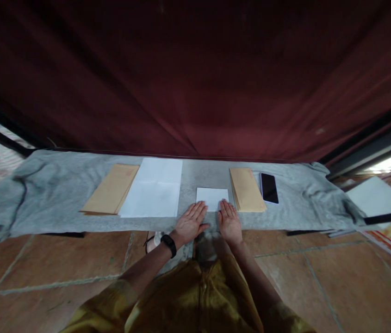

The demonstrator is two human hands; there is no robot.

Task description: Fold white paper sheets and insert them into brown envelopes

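Note:
A folded white sheet of paper [212, 196] lies flat on the grey cloth in front of me. My left hand [191, 223] rests on its left near corner, fingers stretched out and flat. On the right near corner lies my right hand [230, 222], its fingers also extended. Left of the folded sheet is a stack of white paper [153, 187], and beyond that a stack of brown envelopes [112, 188]. Close by my right hand, more brown envelopes [248, 189] lie in a slightly fanned pile.
The grey cloth [59, 185] covers a narrow table. A phone [269, 188] lies dark-screened right of the envelopes. A dark red curtain [195, 83] hangs along the far edge. At the far right sits a white board-like thing [377, 196]. Tiled floor [87, 259] shows below.

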